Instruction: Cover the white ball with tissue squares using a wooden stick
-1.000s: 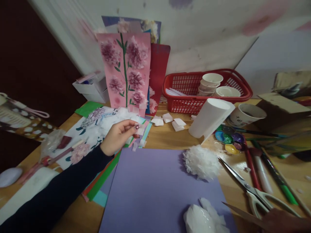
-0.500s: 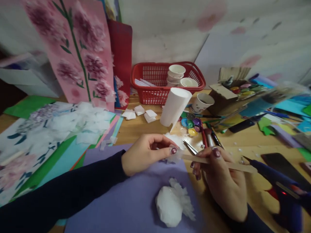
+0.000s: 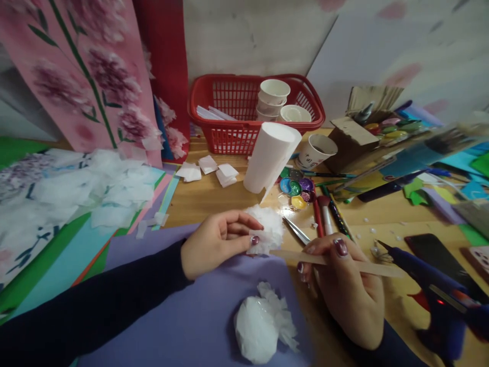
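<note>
My left hand (image 3: 219,242) pinches a small piece of thin white tissue paper (image 3: 256,243) between thumb and fingertips, in front of a fluffy white pile of tissue paper (image 3: 273,224). A flat wooden craft stick (image 3: 317,259) lies in my right hand (image 3: 344,285), its tip pointing left at the tissue and a little apart from it. Below both hands a white paper-covered ball (image 3: 255,331) rests on a purple sheet (image 3: 183,316), with ruffled tissue petals (image 3: 280,316) fixed on its right side. Scissors (image 3: 296,230) lie just beyond my right fingers.
A blue glue gun (image 3: 431,285) with a red light lies at right beside a dark phone (image 3: 445,260). Behind stand a white paper roll (image 3: 269,160), a paper cup (image 3: 317,152) and a red basket (image 3: 233,137). Paint pots (image 3: 296,188) and brushes (image 3: 324,214) sit mid-table.
My left hand has drawn slightly left, so the stick's tip and the tissue are now apart. The camera view has shifted a little.
</note>
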Motion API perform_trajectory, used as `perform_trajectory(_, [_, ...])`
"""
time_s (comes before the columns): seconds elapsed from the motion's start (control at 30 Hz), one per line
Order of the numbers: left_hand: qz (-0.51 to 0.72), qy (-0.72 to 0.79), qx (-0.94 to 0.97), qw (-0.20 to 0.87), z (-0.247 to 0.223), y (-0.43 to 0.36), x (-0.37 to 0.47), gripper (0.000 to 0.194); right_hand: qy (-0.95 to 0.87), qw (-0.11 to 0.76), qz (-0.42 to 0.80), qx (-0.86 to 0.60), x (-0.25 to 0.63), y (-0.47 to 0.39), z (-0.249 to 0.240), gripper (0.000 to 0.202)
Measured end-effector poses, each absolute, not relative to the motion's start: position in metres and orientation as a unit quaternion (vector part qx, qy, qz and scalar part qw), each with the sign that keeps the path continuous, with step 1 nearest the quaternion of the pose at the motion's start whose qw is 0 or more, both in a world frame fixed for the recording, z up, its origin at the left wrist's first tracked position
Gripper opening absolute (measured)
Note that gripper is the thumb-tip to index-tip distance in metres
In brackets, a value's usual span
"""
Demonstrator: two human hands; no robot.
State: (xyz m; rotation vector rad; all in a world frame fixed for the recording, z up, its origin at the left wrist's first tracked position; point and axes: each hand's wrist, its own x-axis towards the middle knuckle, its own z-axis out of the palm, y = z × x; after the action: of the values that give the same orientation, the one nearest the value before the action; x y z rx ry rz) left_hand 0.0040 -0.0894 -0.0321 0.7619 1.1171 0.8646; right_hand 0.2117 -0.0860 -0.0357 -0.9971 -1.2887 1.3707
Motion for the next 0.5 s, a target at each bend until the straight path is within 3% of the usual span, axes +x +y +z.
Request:
perform_trajectory(0.37, [0.369,0.514,0.387,0.671,-0.0407,-0.0928,0.003,0.025,-0.534,0.471,0.569,-0.412,0.2116,-0.0866,-0.0373,0.029])
perform_trajectory(0.5, [0.392,0.501,0.359,0.683,-0.0396,-0.0921,0.0031,0.028,-0.511,0.503,0.571,-0.399,0.2135,-0.0847,-0.0383,0.03])
